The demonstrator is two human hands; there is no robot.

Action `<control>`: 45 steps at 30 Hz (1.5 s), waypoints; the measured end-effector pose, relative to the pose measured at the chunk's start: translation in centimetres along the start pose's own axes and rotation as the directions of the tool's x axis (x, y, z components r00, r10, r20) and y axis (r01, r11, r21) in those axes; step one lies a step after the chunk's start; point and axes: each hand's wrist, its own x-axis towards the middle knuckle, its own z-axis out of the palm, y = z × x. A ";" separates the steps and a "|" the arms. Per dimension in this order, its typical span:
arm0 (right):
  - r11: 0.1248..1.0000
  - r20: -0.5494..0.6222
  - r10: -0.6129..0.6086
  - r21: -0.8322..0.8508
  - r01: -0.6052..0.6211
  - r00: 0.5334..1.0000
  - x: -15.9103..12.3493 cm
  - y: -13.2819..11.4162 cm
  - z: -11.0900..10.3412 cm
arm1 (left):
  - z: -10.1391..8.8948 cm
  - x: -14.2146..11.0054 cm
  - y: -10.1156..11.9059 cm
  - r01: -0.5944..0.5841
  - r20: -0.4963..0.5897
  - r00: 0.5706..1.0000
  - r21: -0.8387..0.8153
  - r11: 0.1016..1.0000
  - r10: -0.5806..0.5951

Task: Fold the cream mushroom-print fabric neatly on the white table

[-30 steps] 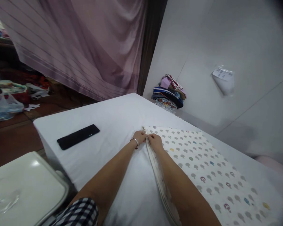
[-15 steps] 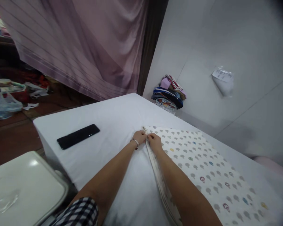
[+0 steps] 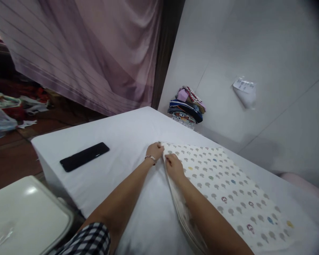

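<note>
My left hand (image 3: pixel 154 151), bracelet (image 3: pixel 151 158) at the wrist, is right of the black phone (image 3: pixel 85 157), and its thumb and fingers are pinched shut on the corner of the patterned cloth (image 3: pixel 228 184)! That cloth lies spread on the white table (image 3: pixel 117 127), well to the phone's right, layered along the edge facing it. Farther right of the phone than my left, here's my right hand (image 3: pixel 174 166), just beside that layered edge, fingers curled in near the thumb; whether they grip any fabric, I can't tell. Beyond the phone, up and right, sits a clothes stack (image 3: pixel 187 106) by the wall (image 3: pixel 215 81).
</note>
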 end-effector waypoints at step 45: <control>0.953 0.196 0.275 -0.187 -0.239 0.941 -7.9 -2.5 -4.6 | 1.0 0.8 -1.0 -0.049 0.035 0.998 0.185 0.982 0.043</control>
